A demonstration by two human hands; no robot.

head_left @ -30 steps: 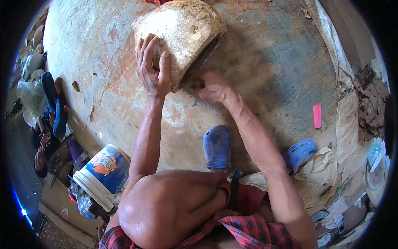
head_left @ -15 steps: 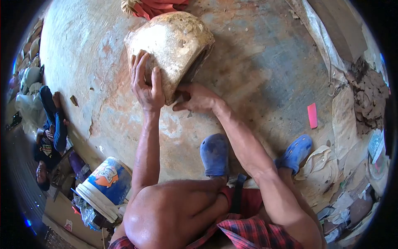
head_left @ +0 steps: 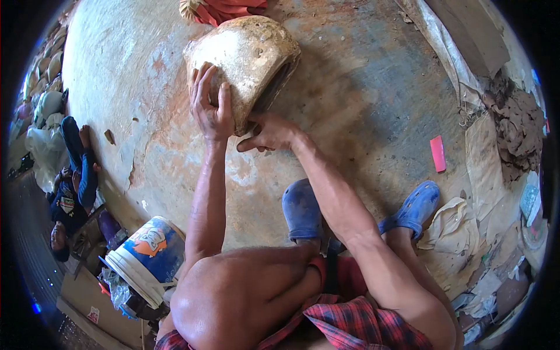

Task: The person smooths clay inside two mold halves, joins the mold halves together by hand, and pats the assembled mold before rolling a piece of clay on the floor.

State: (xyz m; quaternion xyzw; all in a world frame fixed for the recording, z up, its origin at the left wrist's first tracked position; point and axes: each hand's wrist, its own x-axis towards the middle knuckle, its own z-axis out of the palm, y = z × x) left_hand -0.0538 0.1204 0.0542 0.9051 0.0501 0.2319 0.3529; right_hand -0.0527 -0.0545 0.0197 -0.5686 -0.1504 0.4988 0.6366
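A rounded, hollow, off-white plaster mould (head_left: 248, 61), stained brown along its top, is tilted on the floor in front of me. Its dark opening faces right and down. My left hand (head_left: 211, 111) presses against the mould's near left side, fingers up along the wall and thumb apart from them. At the lower corner of the opening, my right hand (head_left: 274, 133) grips the rim. Its fingers reach partly inside and are hidden there, while its thumb points left below the edge.
Red cloth (head_left: 224, 10) lies beyond the mould. A blue-and-white bucket (head_left: 153, 248) lies tipped at lower left, near another person (head_left: 76, 186) sitting. A pink strip (head_left: 437, 153) is on the floor at right, with brown clay (head_left: 519, 131) beyond it. My feet wear blue clogs (head_left: 301, 210).
The view has shifted slightly. The mould appears turned a little, its left end further right, and both hands have stayed on it.
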